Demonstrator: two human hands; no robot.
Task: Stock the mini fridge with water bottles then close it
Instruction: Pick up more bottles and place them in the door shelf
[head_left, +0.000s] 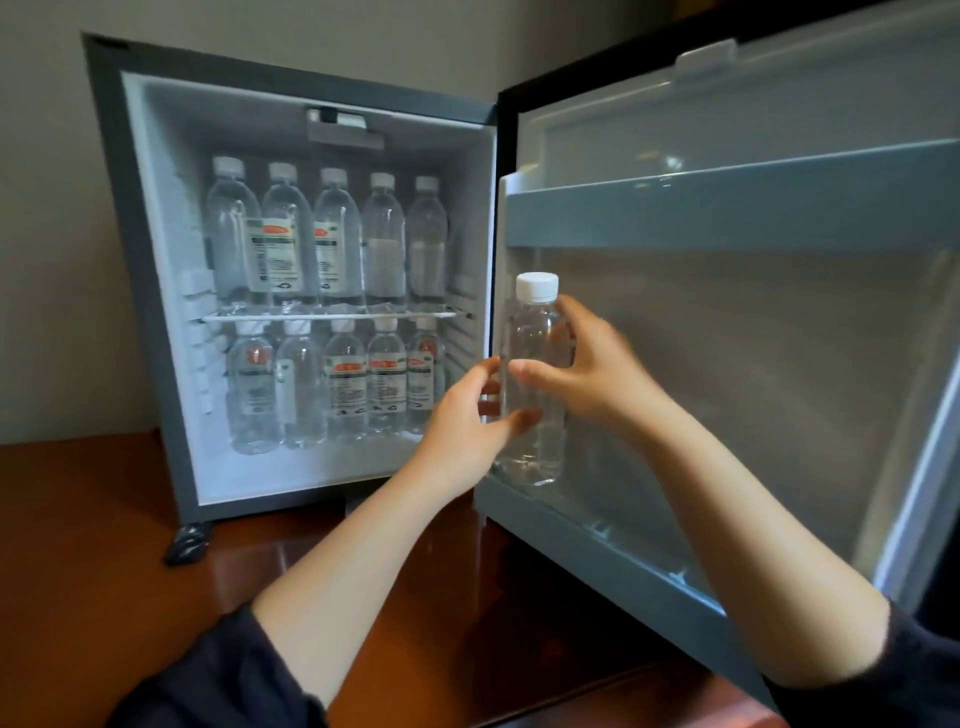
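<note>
1. Fingers: my right fingers (571, 317) wrap the upper body of the bottle (535, 384), thumb across its front. My left fingers (488, 374) curl against its left side, thumb lower down. I judge both hands closed on it.
2. Hands: the right hand (597, 374) comes in from the right, the left hand (462, 421) from below left. Dark sleeves show at the frame's bottom.
3. Bottle: upright, white cap on, at the hinge end of the lower door shelf (623, 561). Whether its base is seated I cannot tell.
4. Door (753, 338): wide open. Both door shelves otherwise appear bare.
5. Fridge (140, 260): the upper rack (332, 315) carries a front row of five bottles; the floor below shows five more. Any rows behind are hidden.
6. Progress, in my judgement: the cabinet is stocked and door stocking has only begun. Outstanding: seat this bottle, fill the door shelves if stock remains, shut the door.
</note>
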